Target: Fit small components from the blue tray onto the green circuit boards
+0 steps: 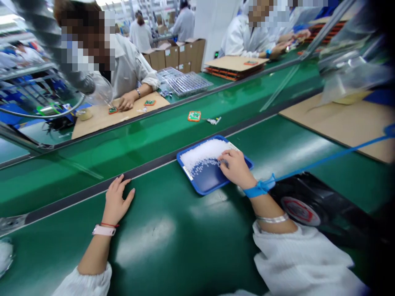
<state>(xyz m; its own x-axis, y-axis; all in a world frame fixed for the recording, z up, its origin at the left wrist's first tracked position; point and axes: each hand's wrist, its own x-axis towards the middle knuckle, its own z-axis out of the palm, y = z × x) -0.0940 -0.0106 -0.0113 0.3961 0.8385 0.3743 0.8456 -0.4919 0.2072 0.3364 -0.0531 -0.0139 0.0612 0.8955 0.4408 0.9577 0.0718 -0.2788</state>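
Two bare hands are reaching forward over the green tabletop (148,267), well apart from each other. The left hand (115,203) is lying palm down with its fingers spread loosely and the thumb standing off to the side; it is holding nothing, and its fingertips are reaching the dark strip (151,165) along the table's far edge. Its forearm is slanting up from the lower left, and a pink band (104,230) is circling the wrist.

The right hand (237,167) is bending in over the right side of a blue tray (211,176), its fingers curling downward with a small gap between thumb and forefinger. The fingertips are meeting the white pieces (203,151), but whether they are pinching one cannot be told. A blue strap (259,188) is wrapping that wrist.

The tray is sitting at the table's far edge, between the hands but nearer the right. Its small, pale, bead-like pieces are heaping thickly along the far side and thinning into scattered single ones, leaving the near part's smooth blue floor showing.
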